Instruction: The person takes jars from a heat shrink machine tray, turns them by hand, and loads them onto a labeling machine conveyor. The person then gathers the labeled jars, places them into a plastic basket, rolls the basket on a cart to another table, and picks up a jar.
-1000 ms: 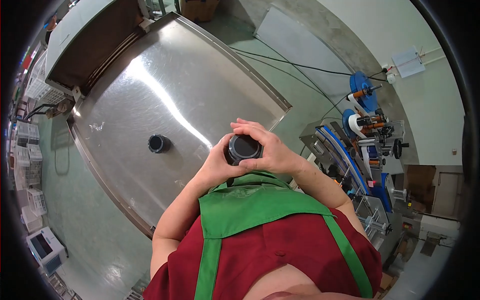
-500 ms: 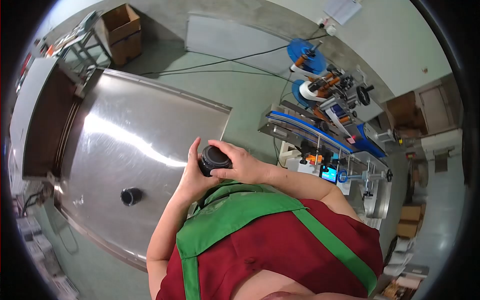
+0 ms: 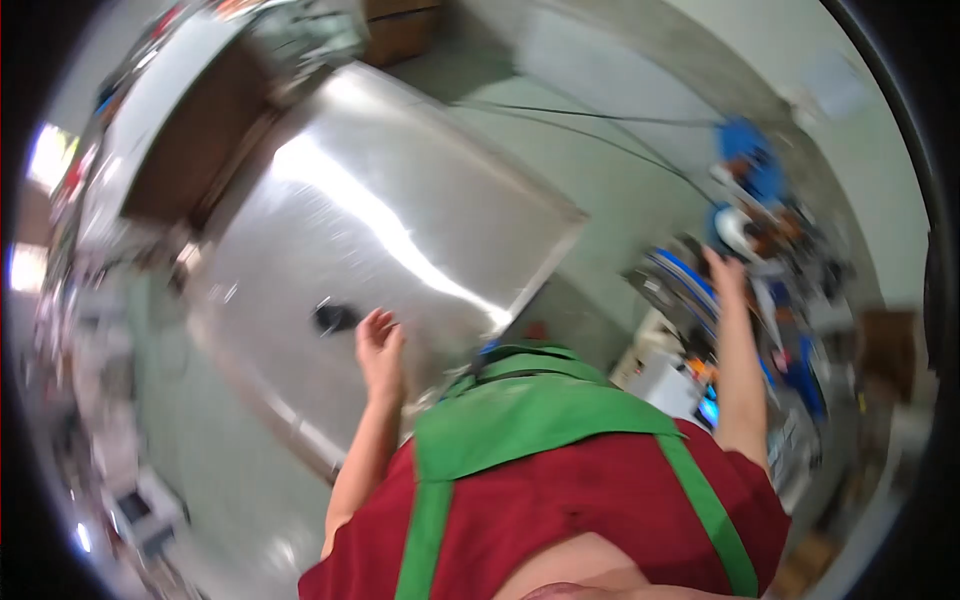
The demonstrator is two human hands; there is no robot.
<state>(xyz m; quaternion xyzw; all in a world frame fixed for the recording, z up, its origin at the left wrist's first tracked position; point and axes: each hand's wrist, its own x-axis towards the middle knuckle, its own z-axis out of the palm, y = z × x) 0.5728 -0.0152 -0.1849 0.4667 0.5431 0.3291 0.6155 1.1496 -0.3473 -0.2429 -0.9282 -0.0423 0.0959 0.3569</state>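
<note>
My left hand [image 3: 380,345] is over the metal table, its fingers loosely bent and apart with nothing seen in them. Just beyond its fingertips, a small black jar [image 3: 335,317] lies on the tabletop, with a gap between them. My right hand [image 3: 725,272] reaches far out to the right, over the blue-edged conveyor of a labelling machine [image 3: 670,275]. Motion blurs its fingers, and I cannot tell whether they hold anything. A dark shape [image 3: 690,246] beside that hand is too smeared to name.
The shiny metal table [image 3: 440,170] has raised edges and adjoins a grey-white cabinet-like unit [image 3: 190,130] on the left. Blue reels [image 3: 750,160] stand behind the machine. Dark cables [image 3: 600,125] run over the floor. A cardboard box [image 3: 400,25] sits at the back.
My hands have parted: both were around a black round container at my front. The left moved toward the jar on the table, the right out to the machine. The camera view turned left.
</note>
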